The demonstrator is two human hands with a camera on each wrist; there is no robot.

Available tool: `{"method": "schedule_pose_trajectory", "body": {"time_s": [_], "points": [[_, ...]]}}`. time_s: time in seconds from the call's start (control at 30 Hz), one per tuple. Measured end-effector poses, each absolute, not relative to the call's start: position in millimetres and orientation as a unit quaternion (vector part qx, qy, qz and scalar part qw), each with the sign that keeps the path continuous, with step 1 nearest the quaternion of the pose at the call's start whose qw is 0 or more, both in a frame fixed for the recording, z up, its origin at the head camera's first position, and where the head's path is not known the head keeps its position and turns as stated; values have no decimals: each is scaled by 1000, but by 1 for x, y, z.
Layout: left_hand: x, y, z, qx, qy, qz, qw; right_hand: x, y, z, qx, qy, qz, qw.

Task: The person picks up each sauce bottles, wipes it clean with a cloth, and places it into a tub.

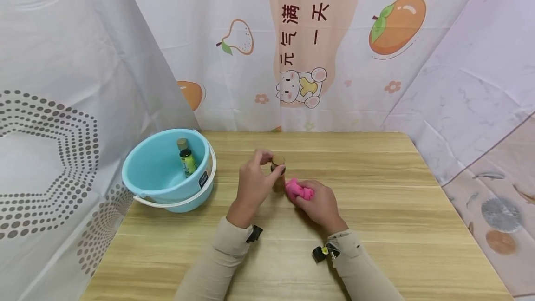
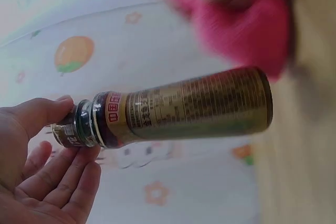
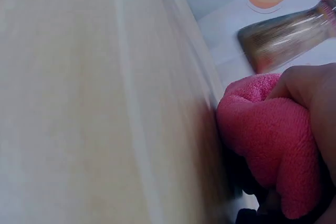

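Note:
A glass bottle with a gold-brown label (image 2: 199, 103) stands out in the left wrist view, its small print facing that camera. By its cap, my left hand (image 1: 257, 178) pinches it between thumb and fingers. In the right wrist view the bottle's base looks raised off the table. My right hand (image 1: 322, 201) grips a bunched pink cloth (image 1: 299, 189) just right of the bottle's lower part. Fluffy folds of the cloth fill the space under the fingers in the right wrist view; a small gap separates it from the bottle there.
On the left of the wooden table (image 1: 376, 175) stands a light blue bucket (image 1: 146, 166) with a white handle (image 1: 211, 175) hanging down its side. Inside leans a dark bottle with a yellow-green label (image 1: 187, 159). A printed curtain (image 1: 242, 73) borders the table's back.

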State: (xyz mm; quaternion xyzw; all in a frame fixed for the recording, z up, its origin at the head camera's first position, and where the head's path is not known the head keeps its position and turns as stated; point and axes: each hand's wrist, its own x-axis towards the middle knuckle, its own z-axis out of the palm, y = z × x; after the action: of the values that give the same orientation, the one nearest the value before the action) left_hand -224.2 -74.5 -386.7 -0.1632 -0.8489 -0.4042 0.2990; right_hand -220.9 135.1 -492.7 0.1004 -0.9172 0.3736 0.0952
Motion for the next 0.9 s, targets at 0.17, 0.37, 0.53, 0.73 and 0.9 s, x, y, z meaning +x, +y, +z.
{"method": "schedule_pose_trajectory", "body": {"time_s": [0.17,0.37,0.53,0.73,0.9], "points": [[-225,-92,-350,-142,-853,-394,310,-221,136,-495,96,-922,362,94],[-223,-118,-307,-120,-862,-374,321,-221,137,-496,85,-926,361,79],[-224,-146,-278,-121,-855,-372,340,-219,137,-497,78,-924,368,72],[-221,-183,-241,-87,-857,-387,329,-219,137,-496,82,-921,373,74],[-220,-213,-217,-33,-877,-376,297,-219,138,-497,77,-922,372,70]]}}
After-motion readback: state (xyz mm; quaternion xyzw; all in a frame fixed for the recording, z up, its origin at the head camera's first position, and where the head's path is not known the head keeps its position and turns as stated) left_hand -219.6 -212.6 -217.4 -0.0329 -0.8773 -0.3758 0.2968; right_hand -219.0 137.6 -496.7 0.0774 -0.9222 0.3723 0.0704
